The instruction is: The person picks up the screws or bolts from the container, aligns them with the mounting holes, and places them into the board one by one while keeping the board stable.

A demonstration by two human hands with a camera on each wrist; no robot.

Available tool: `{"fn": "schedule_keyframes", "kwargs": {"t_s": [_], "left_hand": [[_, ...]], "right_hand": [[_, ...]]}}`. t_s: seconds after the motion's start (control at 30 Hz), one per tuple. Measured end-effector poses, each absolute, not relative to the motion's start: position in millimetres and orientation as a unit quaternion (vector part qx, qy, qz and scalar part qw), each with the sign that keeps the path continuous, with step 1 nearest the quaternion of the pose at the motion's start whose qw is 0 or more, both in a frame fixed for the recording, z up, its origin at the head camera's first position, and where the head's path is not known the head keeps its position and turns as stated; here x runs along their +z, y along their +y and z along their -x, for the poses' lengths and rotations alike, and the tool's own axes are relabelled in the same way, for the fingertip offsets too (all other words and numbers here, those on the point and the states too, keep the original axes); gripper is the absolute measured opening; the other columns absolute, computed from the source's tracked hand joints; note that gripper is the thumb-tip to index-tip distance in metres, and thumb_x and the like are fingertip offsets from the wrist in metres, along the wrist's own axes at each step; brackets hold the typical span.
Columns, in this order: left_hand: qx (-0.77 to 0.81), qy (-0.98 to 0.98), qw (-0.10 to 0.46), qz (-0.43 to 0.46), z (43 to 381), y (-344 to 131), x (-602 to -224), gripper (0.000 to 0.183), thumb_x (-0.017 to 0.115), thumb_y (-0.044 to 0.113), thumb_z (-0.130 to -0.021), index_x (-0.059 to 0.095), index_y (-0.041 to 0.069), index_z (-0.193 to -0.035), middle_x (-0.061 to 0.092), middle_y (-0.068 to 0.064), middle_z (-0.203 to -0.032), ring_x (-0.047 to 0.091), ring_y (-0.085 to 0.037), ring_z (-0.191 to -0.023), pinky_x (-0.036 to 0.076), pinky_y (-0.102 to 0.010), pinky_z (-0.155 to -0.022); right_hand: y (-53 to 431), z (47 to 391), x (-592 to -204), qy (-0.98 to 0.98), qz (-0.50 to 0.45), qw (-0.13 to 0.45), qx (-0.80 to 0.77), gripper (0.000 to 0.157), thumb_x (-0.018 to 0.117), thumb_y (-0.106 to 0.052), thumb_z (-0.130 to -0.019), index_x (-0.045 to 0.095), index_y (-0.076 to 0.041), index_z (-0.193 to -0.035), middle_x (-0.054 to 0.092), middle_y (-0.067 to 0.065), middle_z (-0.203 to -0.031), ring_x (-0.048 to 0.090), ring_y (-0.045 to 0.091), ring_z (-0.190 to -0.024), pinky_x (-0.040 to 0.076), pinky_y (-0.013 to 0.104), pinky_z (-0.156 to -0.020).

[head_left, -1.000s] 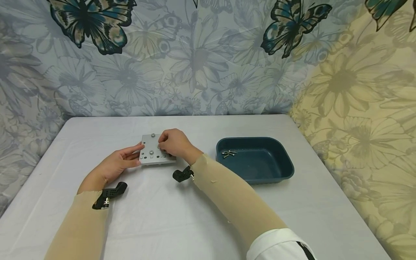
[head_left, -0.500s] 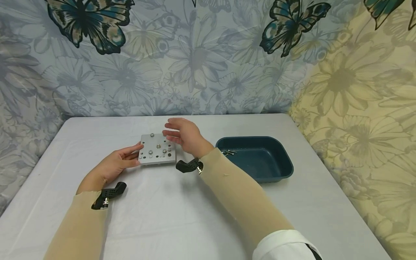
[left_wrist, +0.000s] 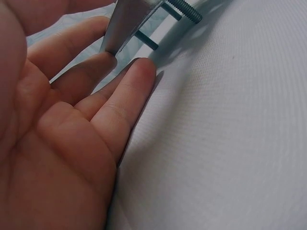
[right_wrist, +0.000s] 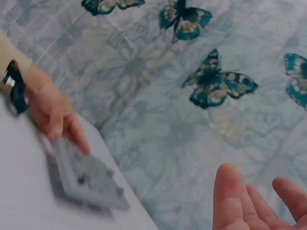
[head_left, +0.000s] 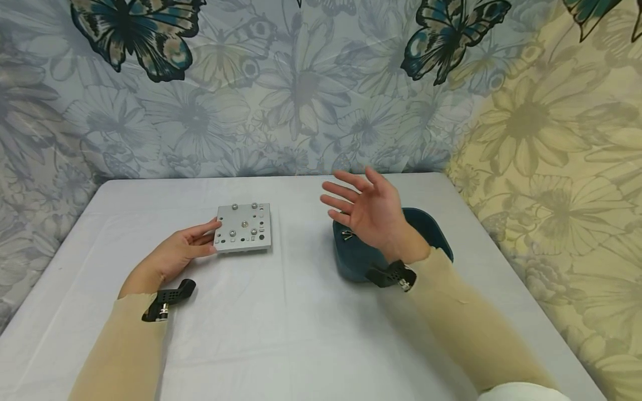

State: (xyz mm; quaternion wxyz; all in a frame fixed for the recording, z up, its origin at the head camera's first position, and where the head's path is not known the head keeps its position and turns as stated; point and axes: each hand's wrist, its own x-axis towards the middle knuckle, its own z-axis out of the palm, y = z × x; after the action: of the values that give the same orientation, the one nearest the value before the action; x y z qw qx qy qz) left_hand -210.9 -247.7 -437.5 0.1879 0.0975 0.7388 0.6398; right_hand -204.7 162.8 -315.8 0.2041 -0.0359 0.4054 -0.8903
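Observation:
My left hand [head_left: 170, 259] grips the left edge of a silver metal plate [head_left: 227, 218] between thumb and fingers. Several screws [head_left: 244, 224] stand in holes across the plate's top, among other dark round and square holes. Threaded screw shanks [left_wrist: 186, 10] stick out beneath the plate in the left wrist view, above the white cloth. Off to the right, my right hand [head_left: 376, 217] hovers over a dark blue tray [head_left: 348, 267] with its palm showing and fingers spread, holding nothing. It hides much of the tray. A few loose screws [head_left: 347, 235] lie at the tray's left end.
A white cloth covers the table [head_left: 281, 323], whose far edge meets a flowered butterfly backdrop [head_left: 306, 100]. Black wrist cameras [head_left: 168, 301] sit on both forearms, the right one in front of the tray's near wall.
My right hand has let go of a screw at the plate, lifted off and swung right to above the tray, its fingers spreading. The left hand keeps its grip on the plate.

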Motion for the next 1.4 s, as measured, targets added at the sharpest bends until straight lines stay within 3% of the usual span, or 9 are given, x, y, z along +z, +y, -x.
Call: {"fn": "schedule_keyframes", "kwargs": {"t_s": [0.17, 0.37, 0.6, 0.83, 1.13, 1.4], "left_hand": [[0.634, 0.744, 0.189, -0.095, 210.7, -248.5, -436.1, 0.078, 0.074, 0.008, -0.090, 0.032, 0.002, -0.155, 0.013, -0.007, -0.165, 0.025, -0.033, -0.145, 0.041, -0.015, -0.095], [0.636, 0.742, 0.189, -0.098, 209.6, -247.4, -434.7, 0.078, 0.074, 0.008, -0.091, 0.031, 0.001, -0.155, 0.012, -0.009, -0.165, 0.025, -0.034, -0.145, 0.041, -0.015, -0.096], [0.639, 0.740, 0.185, -0.101, 209.5, -247.7, -435.9, 0.077, 0.074, 0.006, -0.090, 0.032, -0.001, -0.155, 0.012, -0.011, -0.165, 0.024, -0.035, -0.145, 0.042, -0.015, -0.095], [0.643, 0.733, 0.189, -0.111, 208.6, -248.1, -434.5, 0.075, 0.072, 0.004, -0.092, 0.030, -0.002, -0.155, 0.011, -0.012, -0.164, 0.024, -0.037, -0.145, 0.043, -0.015, -0.095], [0.646, 0.733, 0.186, -0.109, 209.2, -247.9, -435.2, 0.076, 0.072, 0.004, -0.091, 0.031, -0.002, -0.154, 0.011, -0.011, -0.165, 0.023, -0.037, -0.145, 0.043, -0.015, -0.095], [0.642, 0.736, 0.187, -0.106, 210.6, -247.1, -437.1, 0.076, 0.073, 0.005, -0.091, 0.031, -0.002, -0.154, 0.011, -0.011, -0.165, 0.024, -0.037, -0.145, 0.043, -0.015, -0.095]], "right_hand": [[206.3, 196.1, -334.8, 0.507, 0.044, 0.196, -0.838, 0.055, 0.040, -0.035, -0.108, 0.031, -0.005, -0.155, 0.030, 0.020, -0.157, 0.035, 0.043, -0.139, 0.050, 0.043, -0.096], [229.1, 197.6, -365.5, 0.640, 0.033, 0.200, -0.741, 0.054, 0.056, -0.015, -0.104, 0.035, 0.001, -0.151, 0.033, 0.023, -0.154, 0.039, 0.045, -0.136, 0.048, 0.048, -0.098], [226.9, 200.6, -381.7, 0.732, 0.015, 0.224, -0.643, 0.054, 0.067, -0.009, -0.096, 0.048, 0.000, -0.145, 0.046, 0.023, -0.146, 0.053, 0.042, -0.125, 0.051, 0.047, -0.093], [219.1, 203.6, -386.4, 0.793, 0.014, 0.228, -0.565, 0.051, 0.072, -0.006, -0.091, 0.056, -0.003, -0.140, 0.053, 0.020, -0.139, 0.063, 0.030, -0.109, 0.055, 0.044, -0.087], [215.1, 211.1, -395.0, 0.857, 0.038, 0.203, -0.473, 0.047, 0.074, -0.008, -0.089, 0.063, -0.006, -0.135, 0.059, 0.018, -0.131, 0.068, 0.025, -0.093, 0.057, 0.038, -0.079], [209.9, 215.8, -398.8, 0.905, 0.085, 0.185, -0.373, 0.045, 0.074, -0.013, -0.088, 0.065, -0.010, -0.133, 0.057, 0.017, -0.130, 0.065, 0.020, -0.071, 0.053, 0.033, -0.069]]}}
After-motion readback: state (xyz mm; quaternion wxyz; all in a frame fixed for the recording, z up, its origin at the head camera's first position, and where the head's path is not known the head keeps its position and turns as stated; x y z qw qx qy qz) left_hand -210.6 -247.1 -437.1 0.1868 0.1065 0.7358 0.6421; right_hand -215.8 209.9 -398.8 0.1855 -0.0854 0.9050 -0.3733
